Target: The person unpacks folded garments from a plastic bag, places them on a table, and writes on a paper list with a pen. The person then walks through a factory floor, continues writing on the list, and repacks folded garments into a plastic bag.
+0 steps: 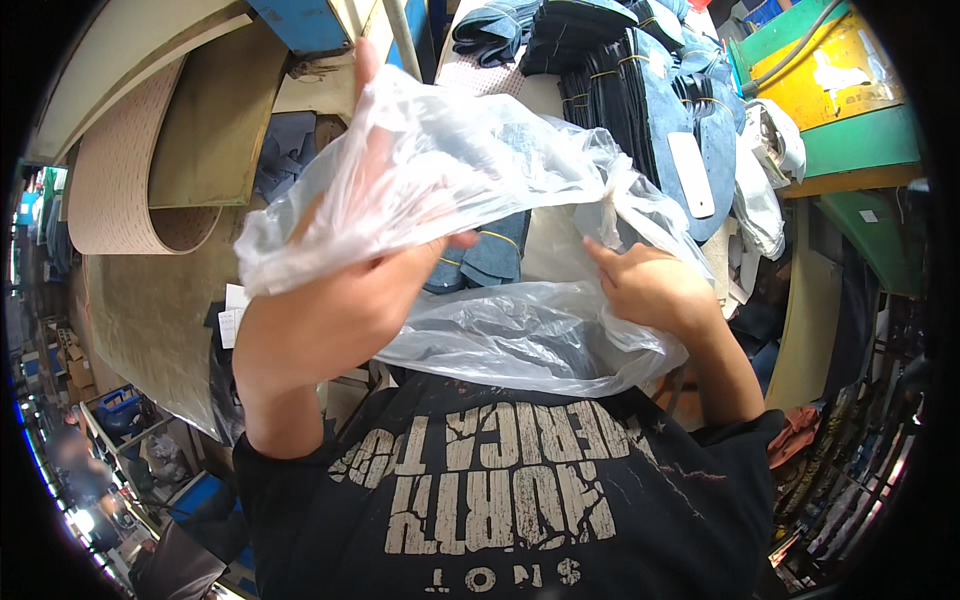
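A clear plastic bag [480, 150] is spread wide in front of my chest, its mouth gaping between my hands. Film drapes over my left hand [375, 285]; its thumb points right and a stretched finger sticks up past the bag's upper edge. The other left fingers show only dimly through the film. My right hand [655, 285] is curled on the bag's right side, near a gathered, twisted part, with its index finger pointing left. Behind and below the bag opening lies a small banded bundle of blue-grey cut pieces [490, 255], partly covered by film.
Stacks of dark blue-grey cut pieces [650, 110], tied with yellow bands, fill the far table. A white strip [688, 175] lies on one stack. A green and yellow machine [840, 90] stands at right. Curled dotted sheet material [120, 170] and a board [215, 120] are at left.
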A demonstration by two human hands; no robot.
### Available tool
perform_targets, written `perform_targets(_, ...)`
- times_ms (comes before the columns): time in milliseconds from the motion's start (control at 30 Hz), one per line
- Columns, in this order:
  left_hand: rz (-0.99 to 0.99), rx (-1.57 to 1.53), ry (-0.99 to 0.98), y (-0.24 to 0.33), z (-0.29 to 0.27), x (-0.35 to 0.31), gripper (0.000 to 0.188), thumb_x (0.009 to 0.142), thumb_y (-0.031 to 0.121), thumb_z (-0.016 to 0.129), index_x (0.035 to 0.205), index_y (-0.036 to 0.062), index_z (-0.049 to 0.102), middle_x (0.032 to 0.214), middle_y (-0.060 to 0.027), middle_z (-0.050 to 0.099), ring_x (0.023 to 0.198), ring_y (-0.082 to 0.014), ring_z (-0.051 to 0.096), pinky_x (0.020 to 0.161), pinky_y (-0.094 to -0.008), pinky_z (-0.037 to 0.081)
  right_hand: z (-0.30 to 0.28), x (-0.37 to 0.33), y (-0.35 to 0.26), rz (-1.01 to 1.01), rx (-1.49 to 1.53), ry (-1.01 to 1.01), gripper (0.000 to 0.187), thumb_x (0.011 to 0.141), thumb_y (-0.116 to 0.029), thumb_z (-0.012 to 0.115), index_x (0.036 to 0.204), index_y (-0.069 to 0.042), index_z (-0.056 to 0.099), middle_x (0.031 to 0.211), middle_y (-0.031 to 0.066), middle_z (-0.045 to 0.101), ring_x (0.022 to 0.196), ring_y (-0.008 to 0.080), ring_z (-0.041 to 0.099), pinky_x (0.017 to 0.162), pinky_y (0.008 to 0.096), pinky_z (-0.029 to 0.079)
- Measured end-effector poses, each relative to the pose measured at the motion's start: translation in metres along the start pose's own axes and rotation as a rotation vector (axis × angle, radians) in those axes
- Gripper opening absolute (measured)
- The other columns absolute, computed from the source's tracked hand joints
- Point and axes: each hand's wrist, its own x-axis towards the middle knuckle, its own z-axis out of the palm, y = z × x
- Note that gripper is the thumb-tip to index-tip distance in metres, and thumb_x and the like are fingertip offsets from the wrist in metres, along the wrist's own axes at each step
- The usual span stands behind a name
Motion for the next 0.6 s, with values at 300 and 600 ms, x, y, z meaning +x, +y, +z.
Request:
perform_targets(300,-0.076,-0.431,-0.018,-0.007,0.019,-0.017,0.041,0.104,0.019,0.06,0.137,-0.0059,0.06,0.132,-0.0165,0.066,0.117,-0.0261,0.061,0.103,-0.038,0.046,0.036,0.024,-0.024,-0.032,0.045,-0.068,0.038,0.097,-0.023,0.059,0.127,-0.003,0.065,0.09,0.0287,0.071,0.082,0.0438,0.073,0.078,0.048,0.059)
perform_targets(600,-0.295,0.293,-1.126,-0.019,0.034,-0.06,0.068,0.101,0.035,0.063,0.159,0.0076,0.04,0.145,-0.0222,0.059,0.14,-0.0368,0.051,0.122,-0.0568,0.031,0.061,0.091,-0.072,-0.368,0.239,0.568,0.067,0.083,-0.011,0.077,0.146,-0.011,0.053,0.144,0.0242,0.05,0.125,0.0433,0.057,0.101,0.0488,0.054)
